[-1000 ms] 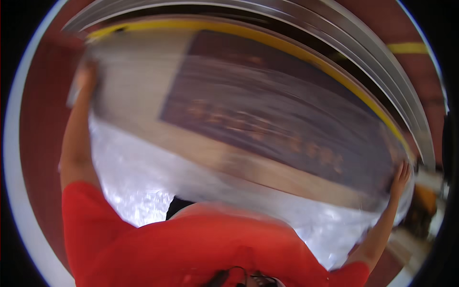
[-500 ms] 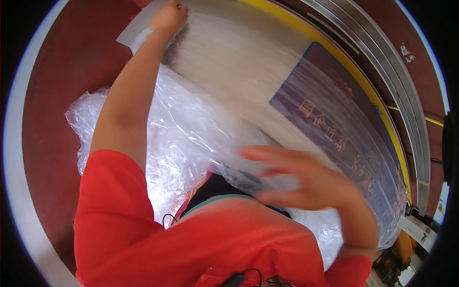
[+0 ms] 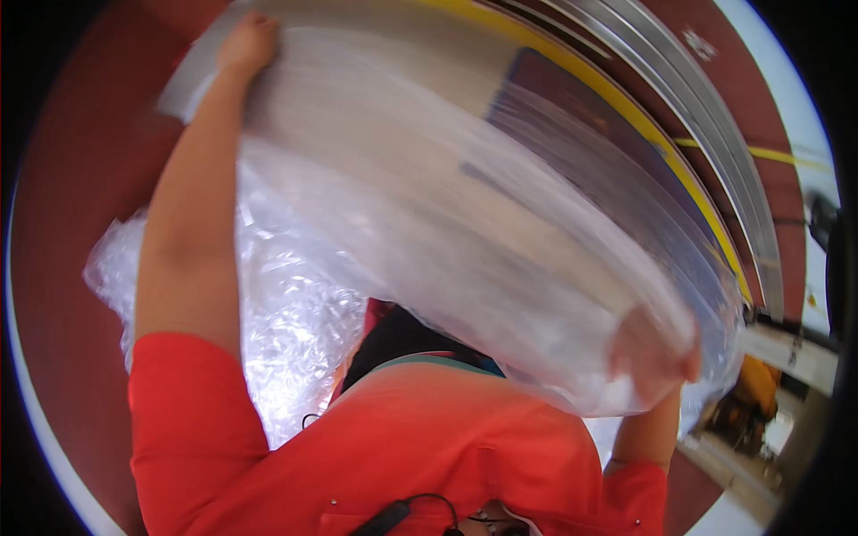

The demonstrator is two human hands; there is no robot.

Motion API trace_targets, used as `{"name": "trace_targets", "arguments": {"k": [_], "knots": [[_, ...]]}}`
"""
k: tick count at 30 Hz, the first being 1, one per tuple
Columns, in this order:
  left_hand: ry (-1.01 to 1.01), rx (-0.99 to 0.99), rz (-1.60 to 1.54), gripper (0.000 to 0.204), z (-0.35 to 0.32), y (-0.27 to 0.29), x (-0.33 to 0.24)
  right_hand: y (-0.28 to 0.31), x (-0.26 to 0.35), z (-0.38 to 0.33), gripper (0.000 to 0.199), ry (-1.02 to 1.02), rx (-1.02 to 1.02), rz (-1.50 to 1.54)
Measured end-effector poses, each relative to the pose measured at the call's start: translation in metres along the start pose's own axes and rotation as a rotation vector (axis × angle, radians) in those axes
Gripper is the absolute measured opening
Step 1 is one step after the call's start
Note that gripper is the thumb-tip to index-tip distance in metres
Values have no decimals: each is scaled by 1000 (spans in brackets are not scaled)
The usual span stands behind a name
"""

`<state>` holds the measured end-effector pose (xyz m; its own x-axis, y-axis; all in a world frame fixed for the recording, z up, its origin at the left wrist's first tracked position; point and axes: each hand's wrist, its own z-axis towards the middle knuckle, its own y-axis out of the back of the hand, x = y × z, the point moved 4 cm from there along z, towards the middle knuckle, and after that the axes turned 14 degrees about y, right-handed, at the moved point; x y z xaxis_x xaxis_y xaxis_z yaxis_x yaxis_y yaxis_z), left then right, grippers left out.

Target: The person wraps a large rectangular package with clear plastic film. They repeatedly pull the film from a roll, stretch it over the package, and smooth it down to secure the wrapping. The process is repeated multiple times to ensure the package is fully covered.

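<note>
A long sheet of clear plastic film (image 3: 402, 205) stretches across in front of me over a large flat panel (image 3: 429, 36) with a yellow edge. My left hand (image 3: 250, 45) is closed at the film's far left end, beside a pale translucent corner. At the near right, my right hand (image 3: 648, 353) shows blurred through the raised film. Its fingers appear curled round the film's edge, though motion smears them. Between the hands the film bulges upward and hides part of a dark blue-bordered area (image 3: 572, 107) on the panel.
Crumpled clear film (image 3: 290, 322) lies beside my left arm, against my body. Long metal rails (image 3: 688, 98) run beyond the panel's yellow edge. Brown-red floor (image 3: 80, 170) shows at left. A pale bar (image 3: 791, 353) and a yellow-orange object (image 3: 755, 389) are at right.
My right hand, spread above the film before, is now behind a lifted part of it, farther right. The film has risen and spread over the panel. The whole view has shifted.
</note>
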<state>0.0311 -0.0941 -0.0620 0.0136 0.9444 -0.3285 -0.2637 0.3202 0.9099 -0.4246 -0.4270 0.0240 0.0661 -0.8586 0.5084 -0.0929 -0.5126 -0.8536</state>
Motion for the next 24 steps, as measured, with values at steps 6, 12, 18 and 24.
{"name": "trace_targets", "arguments": {"k": [6, 12, 18, 24], "knots": [[5, -19, 57, 35, 15, -8, 3, 104, 219, -245, 19, -464, -783, -1724], [-105, -9, 84, 31, 38, -29, 27, -61, 274, -236, 24, 234, -1332, -3637], [-172, -7, 12, 29, 67, -51, 61, 195, 258, -323, 55, -1316, -904, -2678], [-136, -81, 52, 28, 62, -40, 59, 196, 260, -236, 27, 45, -942, -2608]]}}
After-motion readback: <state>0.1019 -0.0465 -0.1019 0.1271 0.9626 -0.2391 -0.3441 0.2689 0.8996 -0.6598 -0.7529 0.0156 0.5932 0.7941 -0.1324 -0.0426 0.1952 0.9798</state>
